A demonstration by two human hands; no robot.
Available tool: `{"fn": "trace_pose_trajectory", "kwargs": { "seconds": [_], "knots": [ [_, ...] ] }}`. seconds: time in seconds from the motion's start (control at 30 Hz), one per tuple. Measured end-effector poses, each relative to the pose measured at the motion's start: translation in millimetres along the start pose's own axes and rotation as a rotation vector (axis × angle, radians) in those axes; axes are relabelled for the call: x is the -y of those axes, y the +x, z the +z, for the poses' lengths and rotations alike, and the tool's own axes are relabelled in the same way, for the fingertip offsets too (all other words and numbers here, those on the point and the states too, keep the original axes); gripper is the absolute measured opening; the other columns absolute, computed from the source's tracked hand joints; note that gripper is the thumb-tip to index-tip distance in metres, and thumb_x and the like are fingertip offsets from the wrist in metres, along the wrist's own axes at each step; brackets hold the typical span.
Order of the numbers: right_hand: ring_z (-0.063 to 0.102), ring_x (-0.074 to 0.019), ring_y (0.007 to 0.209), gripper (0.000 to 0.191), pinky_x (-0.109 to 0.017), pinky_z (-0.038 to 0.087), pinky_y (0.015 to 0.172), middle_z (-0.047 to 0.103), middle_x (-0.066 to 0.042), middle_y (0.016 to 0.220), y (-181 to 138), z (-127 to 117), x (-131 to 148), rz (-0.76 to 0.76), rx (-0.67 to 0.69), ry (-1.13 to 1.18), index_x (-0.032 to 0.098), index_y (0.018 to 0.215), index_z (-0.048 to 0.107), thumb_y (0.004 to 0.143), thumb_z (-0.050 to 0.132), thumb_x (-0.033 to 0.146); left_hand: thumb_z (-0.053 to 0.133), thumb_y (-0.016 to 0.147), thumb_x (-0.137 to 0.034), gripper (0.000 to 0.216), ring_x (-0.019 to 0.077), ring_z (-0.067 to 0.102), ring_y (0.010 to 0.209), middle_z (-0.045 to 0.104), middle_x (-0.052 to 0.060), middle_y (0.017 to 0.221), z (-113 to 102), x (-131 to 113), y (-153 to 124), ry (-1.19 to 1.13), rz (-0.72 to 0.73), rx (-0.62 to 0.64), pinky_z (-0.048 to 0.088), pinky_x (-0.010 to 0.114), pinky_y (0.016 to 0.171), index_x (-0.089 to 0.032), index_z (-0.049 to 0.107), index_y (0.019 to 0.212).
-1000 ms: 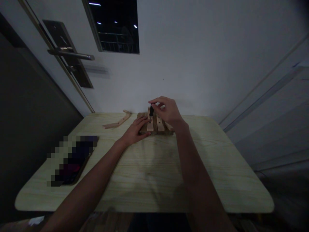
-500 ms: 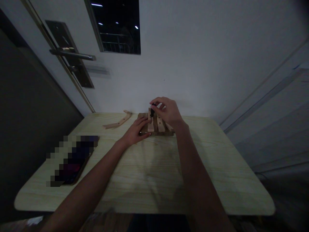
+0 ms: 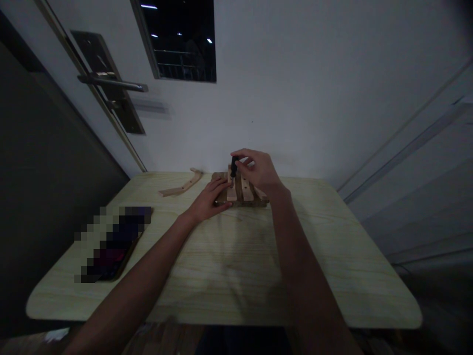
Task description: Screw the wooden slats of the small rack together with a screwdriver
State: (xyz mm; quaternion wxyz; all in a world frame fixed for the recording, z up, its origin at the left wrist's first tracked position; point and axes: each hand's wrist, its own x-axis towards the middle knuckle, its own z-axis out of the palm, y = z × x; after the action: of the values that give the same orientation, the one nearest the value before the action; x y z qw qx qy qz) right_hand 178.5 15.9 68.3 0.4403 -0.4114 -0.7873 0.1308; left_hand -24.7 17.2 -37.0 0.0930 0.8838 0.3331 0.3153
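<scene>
My right hand (image 3: 260,171) pinches the black handle of a small screwdriver (image 3: 234,167) between thumb and fingers. The screwdriver stands nearly upright, its lower end at a pale wooden strip (image 3: 231,195); whether a screw sits under the tip is too small to tell. That strip lies on a brown wooden board (image 3: 239,191), beside a second pale strip (image 3: 247,191) with dark holes and a third (image 3: 260,194) partly behind my right hand. My left hand (image 3: 207,201) grips the board's left side, fingers over the top against the first strip, thumb along the front edge.
A bent pale wooden piece (image 3: 181,189) with holes lies left of the board. A phone (image 3: 125,256), partly pixelated, rests at the left of the light wood-grain table (image 3: 236,276). Behind stands a white door (image 3: 295,98) with a metal handle (image 3: 114,84).
More of the screwdriver's black handle now shows as the right fingers shift around its top. My left hand stays on the board. The view has moved very slightly.
</scene>
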Motion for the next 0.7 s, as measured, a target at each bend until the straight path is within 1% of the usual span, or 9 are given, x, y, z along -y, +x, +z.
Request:
{"fn": "trace_pose_trajectory", "kwargs": {
  "seconds": [0.1, 0.17, 0.33, 0.43, 0.53, 0.6, 0.7],
  "knots": [
    [0.056, -0.0105, 0.062, 0.029, -0.027, 0.049, 0.065, 0.067, -0.002, 0.087, 0.0, 0.1, 0.4, -0.010, -0.028, -0.023, 0.021, 0.111, 0.065, 0.083, 0.056, 0.022, 0.060, 0.085, -0.046, 0.059, 0.0316, 0.033, 0.138, 0.041, 0.014, 0.145, 0.3, -0.3, 0.0, -0.005, -0.006, -0.007, 0.031, 0.053, 0.113, -0.020, 0.045, 0.135],
    [0.055, -0.0099, 0.061, 0.027, -0.027, 0.048, 0.065, 0.066, -0.002, 0.086, 0.1, 0.2, 1.2, -0.020, -0.036, -0.036, 0.022, 0.109, 0.065, 0.084, 0.057, 0.023, 0.060, 0.085, -0.047, 0.059, 0.0316, 0.033, 0.138, 0.042, 0.014, 0.145, 0.3, -0.4, 0.0, -0.007, -0.006, -0.007, 0.031, 0.053, 0.113, -0.019, 0.045, 0.134],
    [0.056, -0.0117, 0.067, 0.020, -0.028, 0.049, 0.068, 0.066, -0.003, 0.088, 0.6, 0.4, 1.5, -0.023, -0.025, -0.050, 0.022, 0.100, 0.068, 0.084, 0.058, 0.025, 0.061, 0.084, -0.047, 0.060, 0.0315, 0.033, 0.138, 0.042, 0.014, 0.145, -0.9, -1.0, 0.3, -0.016, -0.001, -0.011, 0.031, 0.052, 0.114, -0.019, 0.045, 0.134],
    [0.058, -0.0127, 0.072, 0.021, -0.029, 0.050, 0.070, 0.067, -0.005, 0.094, 0.5, 0.3, 0.5, -0.027, -0.035, -0.022, 0.021, 0.101, 0.068, 0.084, 0.057, 0.025, 0.061, 0.084, -0.047, 0.060, 0.0317, 0.033, 0.138, 0.042, 0.013, 0.145, -1.1, -1.4, 0.2, -0.015, -0.001, -0.012, 0.031, 0.053, 0.114, -0.020, 0.045, 0.135],
    [0.060, -0.0133, 0.075, 0.024, -0.029, 0.052, 0.070, 0.068, -0.006, 0.101, 0.1, 0.3, 0.4, -0.028, -0.023, 0.039, 0.020, 0.103, 0.068, 0.084, 0.053, 0.023, 0.061, 0.084, -0.046, 0.060, 0.0317, 0.033, 0.139, 0.042, 0.014, 0.145, -0.9, -1.3, -0.2, -0.014, 0.006, -0.009, 0.031, 0.052, 0.114, -0.019, 0.045, 0.135],
    [0.061, -0.0136, 0.076, 0.025, -0.029, 0.052, 0.069, 0.068, -0.006, 0.101, 0.2, 0.2, 1.4, -0.020, 0.002, 0.072, 0.020, 0.103, 0.068, 0.084, 0.052, 0.021, 0.061, 0.085, -0.046, 0.060, 0.0315, 0.032, 0.139, 0.041, 0.014, 0.145, -0.9, -1.2, -0.3, -0.013, 0.008, -0.005, 0.031, 0.052, 0.114, -0.019, 0.044, 0.135],
    [0.062, -0.0140, 0.076, 0.024, -0.028, 0.052, 0.067, 0.070, -0.005, 0.096, 0.8, -0.3, 3.6, -0.006, 0.023, 0.090, 0.020, 0.102, 0.068, 0.084, 0.052, 0.022, 0.060, 0.085, -0.045, 0.059, 0.0319, 0.033, 0.138, 0.042, 0.014, 0.144, -1.2, -1.2, -0.2, -0.010, 0.005, -0.002, 0.031, 0.053, 0.113, -0.019, 0.044, 0.135]
  ]
}}
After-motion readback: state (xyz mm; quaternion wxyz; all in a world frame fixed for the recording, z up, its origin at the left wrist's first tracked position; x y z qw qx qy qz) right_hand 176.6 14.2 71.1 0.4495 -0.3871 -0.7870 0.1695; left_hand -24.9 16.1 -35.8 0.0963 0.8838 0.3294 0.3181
